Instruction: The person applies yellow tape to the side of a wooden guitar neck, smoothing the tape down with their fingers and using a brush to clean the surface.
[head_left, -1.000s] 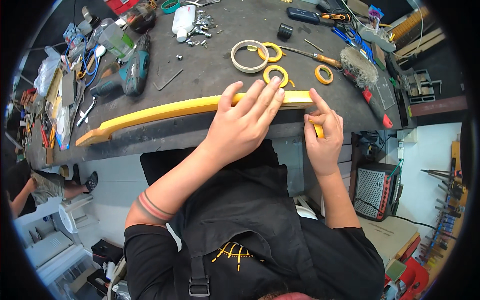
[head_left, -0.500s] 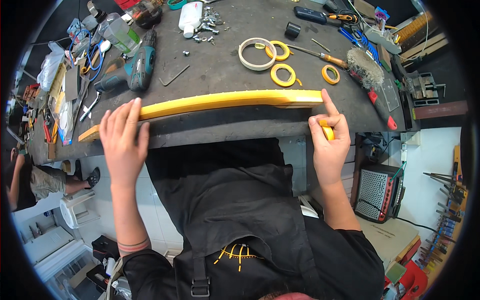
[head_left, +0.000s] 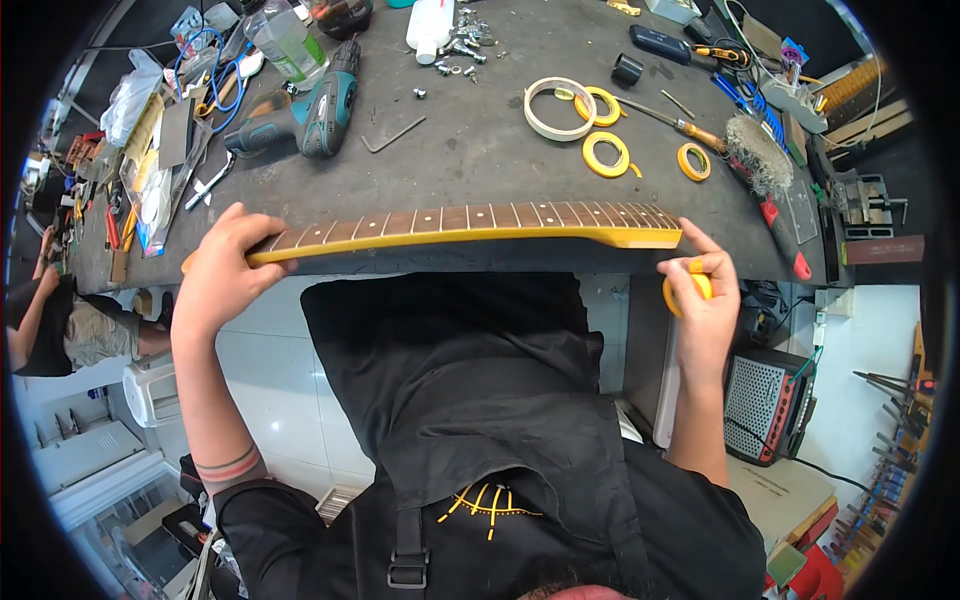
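Note:
A guitar neck [head_left: 450, 222] with a dark fretted fingerboard and yellow back spans the near edge of the workbench, its fingerboard facing up and away from me. My left hand [head_left: 222, 265] is closed around its left end, hiding part of it. At the opposite end, the index finger of my right hand [head_left: 708, 315] touches the squared heel. The other fingers of that hand pinch a small roll of yellow tape [head_left: 672, 298]. Beyond the neck lie a wide cream tape roll [head_left: 530, 110] and several yellow tape rolls, one with a loose tail [head_left: 637, 171].
A teal cordless drill [head_left: 328, 112], a hex key [head_left: 395, 138] and loose screws [head_left: 465, 48] lie farther back. On the right are a wooden-handled tool [head_left: 702, 135] and a wire brush [head_left: 758, 155]. Another person [head_left: 45, 320] is at far left; an amplifier [head_left: 765, 400] stands below right.
The neck has rolled so its fretted face now shows instead of its yellow side. My left hand went from fingers laid over the neck to gripping it. The view shifted, moving bench items rightward.

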